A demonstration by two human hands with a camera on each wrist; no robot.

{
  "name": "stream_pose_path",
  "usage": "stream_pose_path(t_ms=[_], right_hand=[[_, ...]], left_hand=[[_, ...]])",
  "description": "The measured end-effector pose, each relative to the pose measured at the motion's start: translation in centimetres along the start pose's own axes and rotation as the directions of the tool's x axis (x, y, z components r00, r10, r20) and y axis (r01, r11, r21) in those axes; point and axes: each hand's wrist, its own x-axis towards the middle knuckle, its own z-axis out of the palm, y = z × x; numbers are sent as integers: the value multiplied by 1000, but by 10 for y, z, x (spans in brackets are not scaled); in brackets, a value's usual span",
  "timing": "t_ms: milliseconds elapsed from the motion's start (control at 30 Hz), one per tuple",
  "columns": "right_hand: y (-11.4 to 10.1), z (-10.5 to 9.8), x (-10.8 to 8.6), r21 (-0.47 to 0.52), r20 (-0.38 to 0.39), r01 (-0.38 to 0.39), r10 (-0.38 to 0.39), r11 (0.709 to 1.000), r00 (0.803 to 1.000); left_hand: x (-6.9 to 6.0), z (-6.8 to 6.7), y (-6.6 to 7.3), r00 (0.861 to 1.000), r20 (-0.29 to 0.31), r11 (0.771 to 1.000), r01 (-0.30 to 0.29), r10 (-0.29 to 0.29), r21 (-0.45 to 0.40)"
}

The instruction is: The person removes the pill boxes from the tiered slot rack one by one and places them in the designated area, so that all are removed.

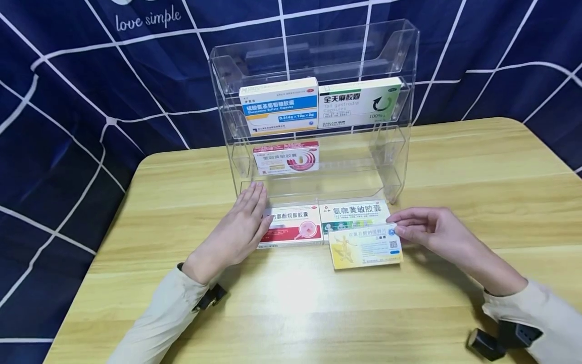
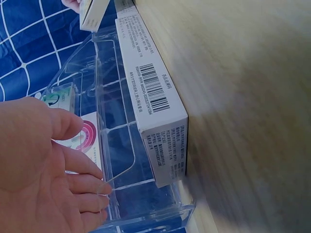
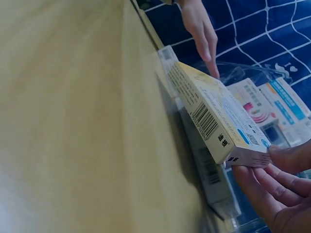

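My right hand (image 1: 438,237) pinches a yellow-and-white medicine box (image 1: 366,247) by its right end, thumb on the front face and fingers behind. This box is tilted above the table, overlapping the lower part of a green-and-white medicine box (image 1: 354,212). Beside that one lies a red-and-white medicine box (image 1: 291,227), in front of the clear acrylic rack (image 1: 402,55). My left hand (image 1: 236,230) is at this box's left end, its fingers extended toward the rack's lower front; in the left wrist view the hand (image 2: 53,174) grips nothing. Whether it touches the rack is unclear.
On the rack's upper tier stand a blue-and-white medicine box (image 1: 279,108) and a green-and-white gastrodia capsule box (image 1: 359,103). A pink-and-white medicine box (image 1: 286,159) sits on the middle tier, at left. Behind the wooden table (image 1: 282,313) hangs a dark blue checked cloth (image 1: 173,76).
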Motion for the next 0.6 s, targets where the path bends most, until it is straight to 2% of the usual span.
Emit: stream_pose_path(t_ms=[233, 400, 467, 600], right_hand=[[6, 6, -7, 24, 33, -28, 27, 999, 999], [8, 12, -10, 103, 58, -83, 77, 991, 995], [8, 14, -11, 137, 59, -85, 78, 987, 995], [6, 17, -11, 137, 39, -63, 58, 989, 998]], left_hand=[[0, -1, 1, 1000, 1, 1000, 3, -3, 1], [0, 0, 0, 1000, 3, 1000, 4, -4, -1], [0, 0, 1, 1000, 2, 1000, 3, -3, 0], [1, -1, 1, 1000, -3, 1000, 2, -2, 0]])
